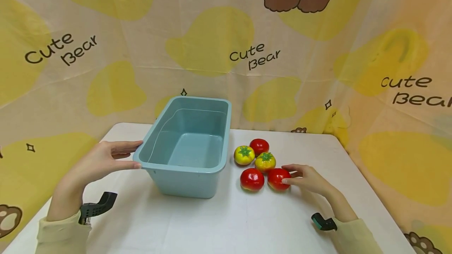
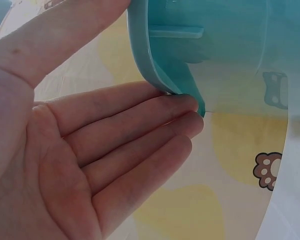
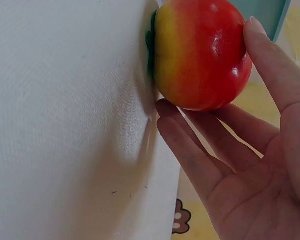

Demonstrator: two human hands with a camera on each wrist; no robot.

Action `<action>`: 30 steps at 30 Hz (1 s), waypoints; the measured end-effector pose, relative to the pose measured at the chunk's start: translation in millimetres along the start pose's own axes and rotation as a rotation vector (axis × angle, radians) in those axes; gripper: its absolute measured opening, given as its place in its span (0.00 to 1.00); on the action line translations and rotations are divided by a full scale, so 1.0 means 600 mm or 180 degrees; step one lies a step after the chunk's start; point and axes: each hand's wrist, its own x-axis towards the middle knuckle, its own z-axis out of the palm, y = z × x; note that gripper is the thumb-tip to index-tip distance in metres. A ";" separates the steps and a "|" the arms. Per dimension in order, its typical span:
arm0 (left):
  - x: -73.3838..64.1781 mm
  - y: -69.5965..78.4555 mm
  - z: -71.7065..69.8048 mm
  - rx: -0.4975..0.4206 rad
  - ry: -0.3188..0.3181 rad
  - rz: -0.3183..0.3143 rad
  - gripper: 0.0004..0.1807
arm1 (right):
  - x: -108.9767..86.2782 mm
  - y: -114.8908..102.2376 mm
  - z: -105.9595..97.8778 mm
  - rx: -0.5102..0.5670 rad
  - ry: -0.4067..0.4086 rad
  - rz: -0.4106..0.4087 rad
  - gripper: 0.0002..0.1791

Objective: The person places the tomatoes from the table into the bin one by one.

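Note:
A light blue plastic bin [image 1: 190,182] stands on the white table. My left hand [image 1: 97,164] touches its near left rim corner, thumb in front and straight fingers at the side; the left wrist view shows the fingertips [image 2: 192,117] against the rim [image 2: 139,50]. To the right of the bin, my right hand [image 1: 307,179] holds a red toy tomato [image 1: 276,179] between thumb and fingers, from its right side. In the right wrist view this tomato [image 3: 205,55] has its green leaf side toward the table, and the thumb [image 3: 265,50] presses its red skin.
Beside the held one lies another red tomato [image 1: 252,179]. Behind them are two yellow ones with green leaves, a left one [image 1: 244,155] and a right one [image 1: 265,162], and a red one [image 1: 259,146] farther back. A printed cloth [image 1: 219,42] hangs behind the table [image 1: 233,222].

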 end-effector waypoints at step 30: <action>0.001 -0.003 0.001 -0.0028 -0.0039 -0.0053 0.35 | -0.004 0.000 0.000 0.0035 -0.0089 0.0040 0.32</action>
